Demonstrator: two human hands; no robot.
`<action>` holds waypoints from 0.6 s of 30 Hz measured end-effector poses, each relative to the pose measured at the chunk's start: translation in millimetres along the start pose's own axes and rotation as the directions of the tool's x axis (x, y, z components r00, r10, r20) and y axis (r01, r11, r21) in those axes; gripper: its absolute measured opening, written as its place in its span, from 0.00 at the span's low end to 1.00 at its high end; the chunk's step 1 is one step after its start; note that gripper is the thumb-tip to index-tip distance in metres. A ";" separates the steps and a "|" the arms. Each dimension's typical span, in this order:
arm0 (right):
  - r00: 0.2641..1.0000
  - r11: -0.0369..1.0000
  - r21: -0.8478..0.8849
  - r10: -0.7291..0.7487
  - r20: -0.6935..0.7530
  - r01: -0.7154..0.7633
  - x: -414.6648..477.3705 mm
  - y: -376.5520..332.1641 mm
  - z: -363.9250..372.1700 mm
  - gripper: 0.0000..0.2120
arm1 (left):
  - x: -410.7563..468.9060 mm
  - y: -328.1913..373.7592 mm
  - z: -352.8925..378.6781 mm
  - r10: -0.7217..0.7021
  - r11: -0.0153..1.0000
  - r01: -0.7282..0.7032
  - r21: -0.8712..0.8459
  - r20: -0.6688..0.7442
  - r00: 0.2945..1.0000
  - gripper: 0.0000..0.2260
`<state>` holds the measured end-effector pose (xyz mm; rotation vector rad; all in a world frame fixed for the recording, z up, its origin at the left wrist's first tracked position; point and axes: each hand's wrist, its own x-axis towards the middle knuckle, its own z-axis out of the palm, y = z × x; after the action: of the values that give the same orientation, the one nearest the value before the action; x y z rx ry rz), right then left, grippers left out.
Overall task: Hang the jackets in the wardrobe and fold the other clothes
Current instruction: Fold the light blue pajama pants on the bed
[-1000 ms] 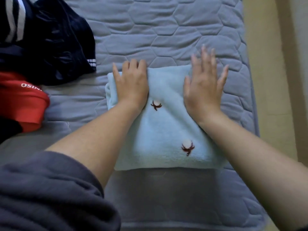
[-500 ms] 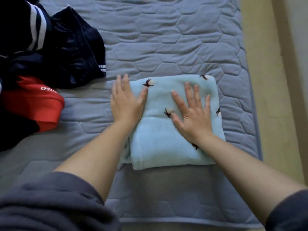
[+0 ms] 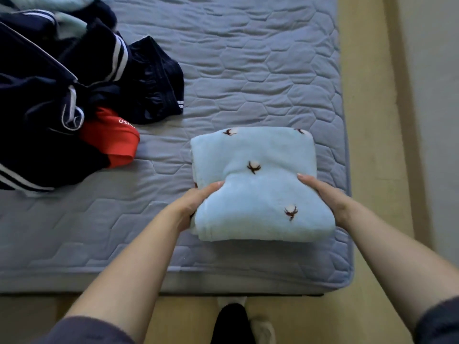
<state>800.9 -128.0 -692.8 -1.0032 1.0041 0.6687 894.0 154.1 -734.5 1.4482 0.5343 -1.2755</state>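
The quilted grey-blue mattress [image 3: 260,58] fills most of the frame, its near edge running across the lower part and a strip of yellowish floor [image 3: 367,145] down the right side. A heap of dark navy clothes [image 3: 57,100] with white stripes lies unfolded in the upper left, well apart from the work in hand. The light blue fleece garment [image 3: 255,189] (dotted with small brown sprigs) sits centre-right, near the mattress's right edge, already folded into a thick, compact bundle. A red garment [image 3: 111,142] pokes out from the lower right of the dark heap.

The left hand [image 3: 196,206] grasps the bundle's left side, thumb on top and fingers tucked out of sight below. The right hand [image 3: 327,197] grasps the right side the same way.

The fold on this piece looks finished, so the step in hand is probably lifting or shifting the bundle to where it will rest. That move calls for even pressure from both sides, so the soft layers do not slump open. After that comes sorting the navy heap: jackets to the wardrobe, the rest folded.
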 end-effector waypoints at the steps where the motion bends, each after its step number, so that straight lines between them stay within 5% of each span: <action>1: 1.000 0.999 0.043 -0.001 0.009 0.000 -16.7 3.8 3.5 0.15 | -18.6 -4.3 0.8 0.003 1.000 -0.002 -0.021 0.014 1.000 0.34; 5: 0.996 0.987 0.160 -0.046 0.077 0.033 -96.2 24.7 22.1 0.16 | -115.0 -20.0 12.8 0.032 0.985 -0.027 -0.171 0.028 0.999 0.25; 9: 0.954 0.982 0.185 -0.081 0.288 0.028 -186.5 39.2 34.1 0.30 | -236.8 -36.8 31.5 0.110 0.943 -0.108 -0.315 -0.013 0.994 0.34; 12: 0.911 0.986 0.164 -0.097 0.401 0.033 -256.4 48.3 45.5 0.31 | -328.1 -55.5 51.1 0.211 0.894 -0.234 -0.382 -0.102 0.972 0.47; 18: 0.808 0.990 0.054 -0.136 0.573 0.129 -389.1 67.3 77.0 0.30 | -493.7 -121.7 97.3 0.387 0.711 -0.542 -0.447 -0.394 0.833 0.48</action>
<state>613.6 -37.1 -348.6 -0.7745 0.3952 0.7850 590.6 255.8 -327.6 1.1606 0.5990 -0.4484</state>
